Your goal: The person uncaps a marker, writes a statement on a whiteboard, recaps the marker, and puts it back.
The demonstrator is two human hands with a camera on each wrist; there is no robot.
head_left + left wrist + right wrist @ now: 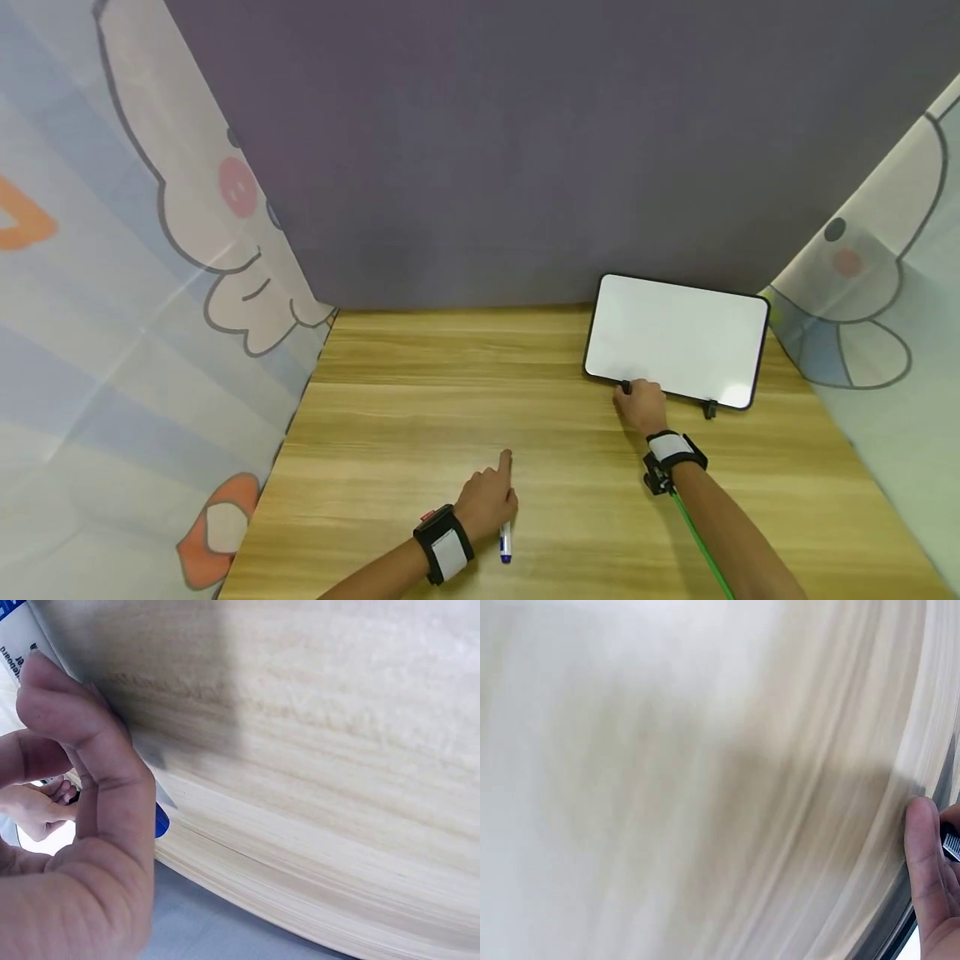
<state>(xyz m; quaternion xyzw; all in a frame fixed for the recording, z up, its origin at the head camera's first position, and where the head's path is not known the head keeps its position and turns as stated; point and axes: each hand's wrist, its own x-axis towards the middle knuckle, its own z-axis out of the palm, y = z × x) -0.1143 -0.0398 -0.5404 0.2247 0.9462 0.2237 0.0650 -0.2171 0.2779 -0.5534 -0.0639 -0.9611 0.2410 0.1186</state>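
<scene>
A small whiteboard (678, 337) with a black frame leans at the back right, with black stand clips on its lower edge. My right hand (643, 405) grips the left clip (626, 387), the thumb lying along the lower frame in the right wrist view. The right clip (709, 408) is uncovered. In the front middle, my left hand (483, 502) holds a white whiteboard marker (506, 540) with blue ends, low over the table. Its index finger points away from me, while the other fingers curl at the marker (161, 821). The hand covers the marker's middle.
The wooden table (390, 417) ends at a grey panel (480, 167) behind. Cartoon-printed cloths (97, 333) stand along both sides. A green cord (701, 546) runs from the right wrist strap toward me.
</scene>
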